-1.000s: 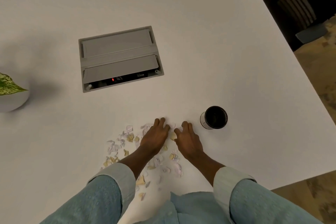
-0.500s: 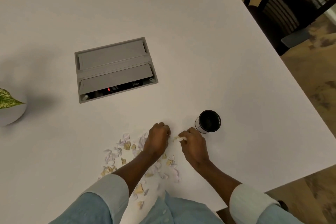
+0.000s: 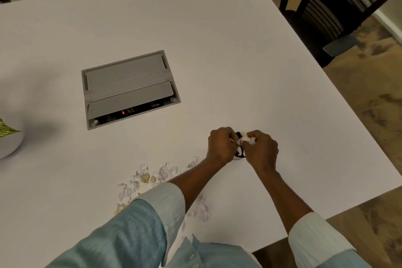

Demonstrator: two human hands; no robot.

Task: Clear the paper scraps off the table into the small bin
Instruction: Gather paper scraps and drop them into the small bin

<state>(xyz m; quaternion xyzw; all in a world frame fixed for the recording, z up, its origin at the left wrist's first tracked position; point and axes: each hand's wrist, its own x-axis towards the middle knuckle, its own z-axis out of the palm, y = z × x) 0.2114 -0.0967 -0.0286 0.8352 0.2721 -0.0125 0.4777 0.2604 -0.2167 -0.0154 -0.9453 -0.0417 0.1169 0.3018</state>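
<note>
Both hands meet over the small black bin (image 3: 238, 154), which shows only as a dark sliver between them. My left hand (image 3: 220, 147) is closed around paper scraps on the bin's left side. My right hand (image 3: 260, 150) pinches white and yellowish scraps (image 3: 247, 138) at its fingertips, right above the bin's mouth. A scatter of white, lilac and tan paper scraps (image 3: 152, 177) lies on the white table (image 3: 239, 61) to the lower left of the hands, partly hidden under my left forearm.
A grey cable box (image 3: 128, 87) is set into the table's middle, its near flap open. A white plant pot (image 3: 8, 143) stands at the left edge. A black office chair (image 3: 339, 11) sits past the table's right edge, which runs diagonally close to my right arm.
Both hands closed on scraps in the pile, lifted, and moved right to above the bin, which they now mostly cover. The head view has also shifted.
</note>
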